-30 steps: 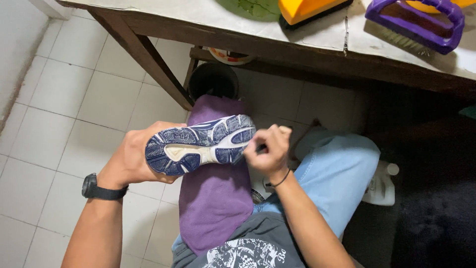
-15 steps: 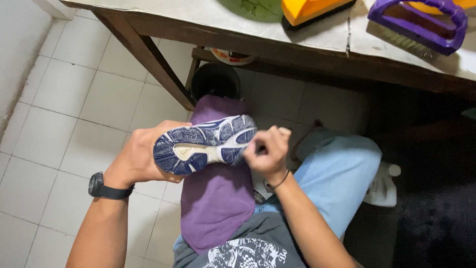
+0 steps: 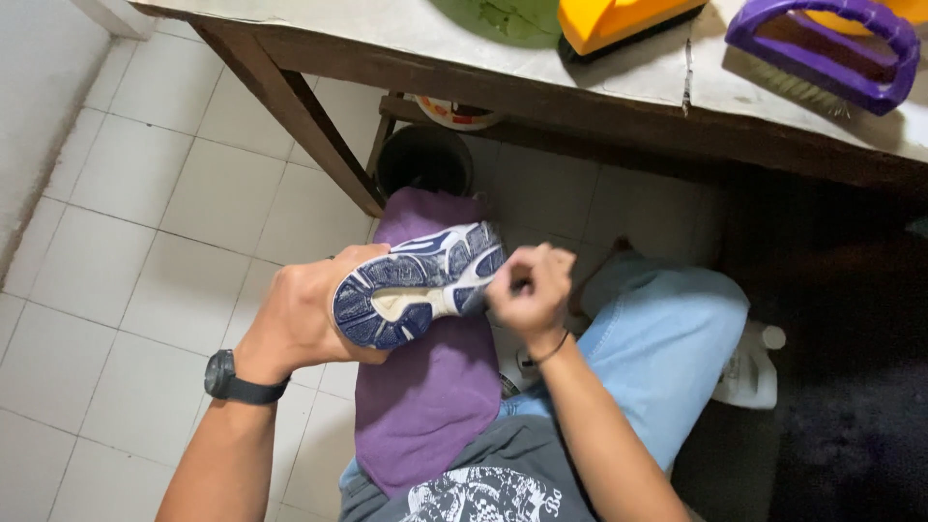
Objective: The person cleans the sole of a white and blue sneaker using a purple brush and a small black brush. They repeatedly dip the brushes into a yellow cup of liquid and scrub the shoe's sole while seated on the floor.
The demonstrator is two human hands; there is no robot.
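Here, the left hand point(image 3: 300, 319) grips a sneaker point(image 3: 418, 283) sole-up over a purple cloth point(image 3: 435, 396) on the lap — the right hand point(image 3: 527, 290), fingers pinched shut, touches its toe end, below the counter point(image 3: 541, 68).

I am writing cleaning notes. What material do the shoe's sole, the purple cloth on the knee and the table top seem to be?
Shoe sole: likely rubber, matte, with moulded blue and white tread. Purple cloth: soft woven or knit fabric, draping over the leg. Table top: pale, worn, stained surface, perhaps painted wood or laminate, on a dark wooden frame.
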